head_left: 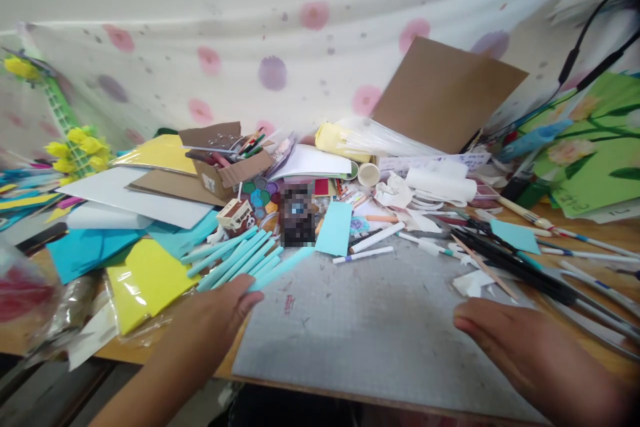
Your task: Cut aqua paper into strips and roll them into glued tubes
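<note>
At the mat's left edge my left hand (235, 303) is closed, its thumb and fingers on the near end of a light blue paper tube (287, 268). That tube points up and right over the mat. Several similar light blue paper tubes (233, 260) lie side by side just beyond this hand. My right hand (500, 333) is over the right side of the grey cutting mat (350, 320), blurred, fingers stretched leftward and close together, with nothing visible in it. Black-handled scissors (520, 263) lie nearby. A light blue paper rectangle (334, 228) rests at the mat's far edge.
Yellow paper in a clear bag (150, 280) lies left. Behind are a cardboard box of pens (225, 167), a small decorated box (235, 215), paint pots (259, 195) and a white paper roll (443, 185). A brown board (445, 93) leans against the flowered curtain (240, 80).
</note>
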### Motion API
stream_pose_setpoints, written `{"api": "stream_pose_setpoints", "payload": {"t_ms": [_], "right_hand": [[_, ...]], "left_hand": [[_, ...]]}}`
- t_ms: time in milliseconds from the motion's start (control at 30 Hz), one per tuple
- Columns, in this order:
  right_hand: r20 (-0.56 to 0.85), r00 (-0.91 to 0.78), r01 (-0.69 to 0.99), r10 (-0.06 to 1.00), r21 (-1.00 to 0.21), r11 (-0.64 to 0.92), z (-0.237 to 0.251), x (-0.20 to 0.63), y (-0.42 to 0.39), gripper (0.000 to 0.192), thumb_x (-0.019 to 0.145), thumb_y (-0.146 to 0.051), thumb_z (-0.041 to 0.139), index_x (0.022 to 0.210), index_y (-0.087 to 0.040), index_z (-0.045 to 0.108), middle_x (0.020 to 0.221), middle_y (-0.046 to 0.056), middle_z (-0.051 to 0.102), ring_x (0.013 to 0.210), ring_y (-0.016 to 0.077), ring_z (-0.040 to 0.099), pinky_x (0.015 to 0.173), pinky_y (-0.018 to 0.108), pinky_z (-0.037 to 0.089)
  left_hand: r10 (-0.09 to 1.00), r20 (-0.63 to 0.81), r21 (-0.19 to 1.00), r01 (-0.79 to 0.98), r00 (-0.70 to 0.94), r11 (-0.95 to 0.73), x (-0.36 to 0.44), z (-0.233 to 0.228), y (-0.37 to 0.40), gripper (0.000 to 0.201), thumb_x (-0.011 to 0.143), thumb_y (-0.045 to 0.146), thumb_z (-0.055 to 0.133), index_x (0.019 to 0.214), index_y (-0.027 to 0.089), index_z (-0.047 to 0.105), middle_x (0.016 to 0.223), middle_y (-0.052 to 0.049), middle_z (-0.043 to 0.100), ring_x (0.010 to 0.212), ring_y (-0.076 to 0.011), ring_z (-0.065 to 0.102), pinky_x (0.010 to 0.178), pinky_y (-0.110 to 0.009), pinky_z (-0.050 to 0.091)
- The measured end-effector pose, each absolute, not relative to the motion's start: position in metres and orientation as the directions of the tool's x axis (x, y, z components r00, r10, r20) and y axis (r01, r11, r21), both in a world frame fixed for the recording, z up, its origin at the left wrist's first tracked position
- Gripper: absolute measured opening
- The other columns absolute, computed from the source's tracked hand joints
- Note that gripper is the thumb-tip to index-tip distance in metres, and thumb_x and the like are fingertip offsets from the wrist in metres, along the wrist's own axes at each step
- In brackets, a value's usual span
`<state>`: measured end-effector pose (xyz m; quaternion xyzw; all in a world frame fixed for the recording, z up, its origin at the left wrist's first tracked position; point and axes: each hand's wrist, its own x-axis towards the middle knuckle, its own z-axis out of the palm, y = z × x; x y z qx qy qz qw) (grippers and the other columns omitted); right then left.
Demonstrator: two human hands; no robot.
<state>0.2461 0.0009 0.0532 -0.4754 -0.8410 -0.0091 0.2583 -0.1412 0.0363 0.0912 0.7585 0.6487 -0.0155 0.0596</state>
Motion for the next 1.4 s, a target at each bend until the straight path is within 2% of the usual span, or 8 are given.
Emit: {"api": "stream_pose_setpoints", "payload": {"t_ms": [200,367,533,700,967,1100,1200,1400], "right_hand": [[0.324,-0.359,0.706,0.875,-0.519,0.482,0.065,0.223,-0.007,0.027,0.098,-0.031,0.042,0.084,-0.026,0.064,0.075,0.001,0.069,0.065,0.0147,0.066,0.057,0.024,0.05],[0.269,-0.255,0.605,0.929,-0.705,0.37,0.072,0.211,-0.009,0.014,0.091,-0.031,0.055,0.089,-0.026,0.068,0.072,0.001,0.062,0.064,0.0157,0.057,0.057,0.026,0.045],[0.001,-0.143,0.144,0.99,-0.989,0.022,0.073,0.183,-0.002,0.018,0.07,-0.033,0.074,0.084,-0.023,0.069,0.063,-0.003,0.05,0.057,0.0124,0.045,0.053,0.025,0.037],[-0.088,-0.09,-0.054,0.992,-0.994,-0.093,0.07,0.154,0.004,0.038,0.071,-0.057,0.067,0.076,-0.02,0.061,0.061,-0.004,0.049,0.049,0.0099,0.041,0.045,0.023,0.037],[-0.123,-0.003,-0.097,0.992,-0.988,-0.122,0.069,0.156,0.001,0.044,0.073,-0.062,0.065,0.065,-0.021,0.051,0.057,-0.003,0.052,0.047,0.0101,0.048,0.048,0.024,0.042],[-0.129,-0.012,-0.044,0.992,-0.991,-0.13,0.073,0.158,-0.003,0.04,0.071,-0.055,0.07,0.064,-0.021,0.05,0.056,-0.005,0.051,0.047,0.0095,0.047,0.048,0.024,0.039],[-0.122,-0.004,0.018,0.993,-0.992,-0.122,0.078,0.16,-0.005,0.029,0.073,-0.041,0.07,0.063,-0.021,0.051,0.055,-0.007,0.048,0.048,0.009,0.042,0.049,0.023,0.036],[-0.077,0.025,0.082,0.997,-0.994,-0.079,0.086,0.166,-0.007,0.019,0.074,-0.019,0.064,0.06,-0.02,0.052,0.059,-0.005,0.052,0.059,0.0112,0.046,0.059,0.025,0.036]], "left_hand": [[0.974,-0.07,0.216,0.956,0.215,-0.196,-0.118,0.095,0.034,0.038,0.092,0.048,0.026,0.083,0.024,0.053,0.076,-0.005,0.064,0.076,-0.0278,0.062,0.066,-0.033,0.039],[0.958,-0.077,0.308,0.921,0.276,-0.241,-0.096,0.096,0.033,0.037,0.092,0.049,0.027,0.079,0.023,0.051,0.075,-0.004,0.062,0.075,-0.0257,0.06,0.065,-0.032,0.036],[0.923,-0.121,0.408,0.866,0.364,-0.288,-0.076,0.096,0.025,0.037,0.092,0.048,0.028,0.077,0.023,0.051,0.07,-0.001,0.06,0.069,-0.0216,0.058,0.063,-0.03,0.036],[0.899,-0.105,0.458,0.823,0.426,-0.336,-0.051,0.092,0.017,0.038,0.094,0.05,0.029,0.08,0.024,0.053,0.071,-0.001,0.062,0.069,-0.0214,0.059,0.063,-0.029,0.037],[0.877,-0.046,0.45,0.793,0.479,-0.41,-0.038,0.069,0.008,0.03,0.097,0.046,0.036,0.102,0.026,0.059,0.08,-0.001,0.07,0.076,-0.024,0.066,0.065,-0.03,0.039],[0.863,-0.078,0.589,0.722,0.499,-0.364,-0.021,0.072,0.002,0.04,0.094,0.041,0.041,0.131,0.025,0.046,0.089,-0.003,0.071,0.081,-0.0251,0.067,0.067,-0.031,0.043],[0.863,-0.075,0.722,0.624,0.5,-0.299,-0.009,0.075,-0.001,0.038,0.096,0.041,0.035,0.127,0.024,0.048,0.072,0.001,0.066,0.068,-0.0209,0.065,0.061,-0.028,0.042],[0.887,-0.047,0.802,0.547,0.46,-0.241,0.002,0.069,-0.005,0.037,0.096,0.041,0.036,0.122,0.021,0.052,0.062,0.004,0.058,0.052,-0.0168,0.055,0.053,-0.026,0.039]]}}
